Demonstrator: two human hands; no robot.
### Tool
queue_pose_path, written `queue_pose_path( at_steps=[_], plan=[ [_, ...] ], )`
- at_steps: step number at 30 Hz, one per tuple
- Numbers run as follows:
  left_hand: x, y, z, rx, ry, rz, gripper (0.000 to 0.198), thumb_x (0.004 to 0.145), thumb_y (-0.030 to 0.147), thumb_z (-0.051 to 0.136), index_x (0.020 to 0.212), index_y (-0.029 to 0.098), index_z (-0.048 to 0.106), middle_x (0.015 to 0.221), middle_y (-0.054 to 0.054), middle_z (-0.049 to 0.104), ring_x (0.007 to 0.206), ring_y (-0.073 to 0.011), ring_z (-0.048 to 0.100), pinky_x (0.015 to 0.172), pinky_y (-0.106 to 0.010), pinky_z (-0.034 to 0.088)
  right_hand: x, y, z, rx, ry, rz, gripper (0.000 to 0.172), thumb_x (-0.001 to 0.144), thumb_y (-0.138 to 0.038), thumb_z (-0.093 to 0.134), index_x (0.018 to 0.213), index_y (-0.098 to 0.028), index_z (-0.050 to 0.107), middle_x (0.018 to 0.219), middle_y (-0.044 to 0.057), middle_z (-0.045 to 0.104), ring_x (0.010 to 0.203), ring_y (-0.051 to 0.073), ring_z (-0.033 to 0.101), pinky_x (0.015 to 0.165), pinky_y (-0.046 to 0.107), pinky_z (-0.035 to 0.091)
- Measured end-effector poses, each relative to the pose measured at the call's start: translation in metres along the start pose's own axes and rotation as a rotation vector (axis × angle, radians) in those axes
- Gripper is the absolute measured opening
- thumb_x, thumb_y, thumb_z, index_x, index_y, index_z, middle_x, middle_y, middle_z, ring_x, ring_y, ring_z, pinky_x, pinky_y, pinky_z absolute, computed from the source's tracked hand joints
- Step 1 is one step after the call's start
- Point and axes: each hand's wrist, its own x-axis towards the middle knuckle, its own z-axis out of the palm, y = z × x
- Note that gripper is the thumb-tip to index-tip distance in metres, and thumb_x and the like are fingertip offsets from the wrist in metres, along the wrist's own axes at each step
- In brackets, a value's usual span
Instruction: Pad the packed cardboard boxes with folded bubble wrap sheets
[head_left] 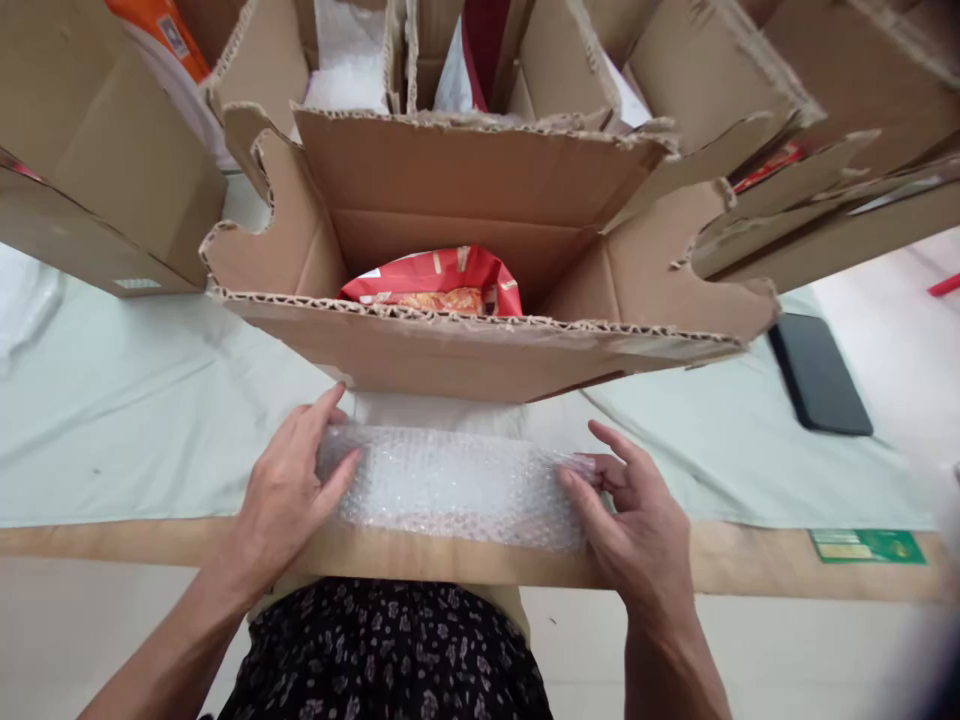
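Note:
A long piece of bubble wrap (pixel 450 485) lies folded or wrapped at the table's front edge, with something whitish showing through it. My left hand (pixel 296 465) grips its left end, thumb on top and fingers at the far side. At the right end, my right hand (pixel 626 510) pinches a corner between thumb and fingers. Just beyond stands an open cardboard box (pixel 465 355) with cut, notched sides. Inside it sits a red food packet (pixel 442 280), its lower part hidden by the front wall.
More cardboard compartments (pixel 555 60) holding packets stand behind. Another cardboard box (pixel 97 150) is at the left. A black phone (pixel 820 375) lies on the pale green cloth (pixel 135 400) at the right, and a green card (pixel 868 546) on the wooden edge.

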Motion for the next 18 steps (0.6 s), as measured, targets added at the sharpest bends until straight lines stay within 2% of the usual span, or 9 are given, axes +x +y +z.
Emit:
queue_pose_path(
  at_steps=[2,4,6,9,11,13,15,18],
  plan=[
    [-0.004,0.011,-0.002,0.042,0.124,0.037,0.053,0.097,0.025,0.065,0.148,0.018,0.052,0.119,-0.012,0.067,0.107,-0.0260,0.069,0.094,-0.043,0.061,-0.010,-0.003,-0.003,0.070,-0.008,0.038,0.060,0.096,-0.045,0.069,0.150,-0.024,0.054,0.092,0.004,0.075,0.075,0.016,0.070,0.069,0.029,0.059],
    [-0.013,0.024,-0.002,0.029,0.144,0.096,0.043,0.097,0.019,0.066,0.140,0.017,0.059,0.119,-0.012,0.065,0.109,-0.0253,0.067,0.093,-0.041,0.061,-0.023,-0.004,-0.006,0.145,-0.062,0.065,0.062,0.098,-0.045,0.068,0.154,-0.026,0.050,0.088,0.002,0.072,0.065,0.013,0.065,0.057,0.024,0.055],
    [-0.024,0.037,0.001,-0.031,0.032,0.195,0.032,0.099,0.016,0.064,0.131,0.018,0.064,0.116,-0.011,0.065,0.109,-0.0246,0.065,0.091,-0.041,0.061,-0.038,-0.003,-0.009,0.191,-0.139,0.073,0.060,0.099,-0.044,0.066,0.154,-0.027,0.052,0.083,0.000,0.070,0.058,0.011,0.060,0.051,0.022,0.052],
    [-0.037,0.050,0.009,-0.079,-0.135,0.292,0.023,0.098,0.016,0.064,0.121,0.017,0.066,0.118,-0.012,0.068,0.113,-0.0287,0.063,0.094,-0.047,0.058,-0.061,0.003,-0.015,0.229,-0.233,0.077,0.046,0.100,-0.040,0.067,0.144,-0.028,0.065,0.077,-0.001,0.069,0.052,0.011,0.058,0.048,0.021,0.053],
    [-0.039,0.053,0.013,-0.072,-0.182,0.323,0.024,0.098,0.016,0.063,0.122,0.016,0.066,0.124,-0.014,0.068,0.120,-0.0322,0.061,0.099,-0.053,0.056,-0.077,0.007,-0.020,0.267,-0.291,0.026,0.032,0.099,-0.035,0.067,0.130,-0.030,0.075,0.078,0.000,0.073,0.053,0.011,0.062,0.051,0.021,0.056],
    [-0.035,0.054,0.015,-0.056,-0.236,0.376,0.027,0.097,0.014,0.062,0.124,0.014,0.065,0.131,-0.016,0.068,0.130,-0.0347,0.059,0.107,-0.059,0.052,-0.093,0.011,-0.022,0.317,-0.383,-0.073,0.021,0.100,-0.030,0.066,0.115,-0.032,0.081,0.083,0.002,0.076,0.063,0.014,0.068,0.058,0.022,0.059],
    [-0.029,0.054,0.017,-0.041,-0.303,0.445,0.028,0.096,0.010,0.059,0.123,0.015,0.065,0.136,-0.016,0.068,0.137,-0.0355,0.056,0.117,-0.064,0.044,-0.110,0.014,-0.018,0.368,-0.502,-0.139,0.021,0.101,-0.027,0.063,0.107,-0.031,0.082,0.089,0.004,0.078,0.076,0.017,0.074,0.068,0.024,0.061],
    [-0.023,0.055,0.022,-0.031,-0.385,0.516,0.033,0.093,0.005,0.057,0.123,0.015,0.066,0.139,-0.015,0.068,0.144,-0.0350,0.053,0.124,-0.067,0.035,-0.136,0.020,0.002,0.396,-0.612,-0.105,0.022,0.100,-0.030,0.061,0.109,-0.029,0.081,0.103,0.007,0.080,0.095,0.022,0.078,0.084,0.031,0.064]
  ],
)
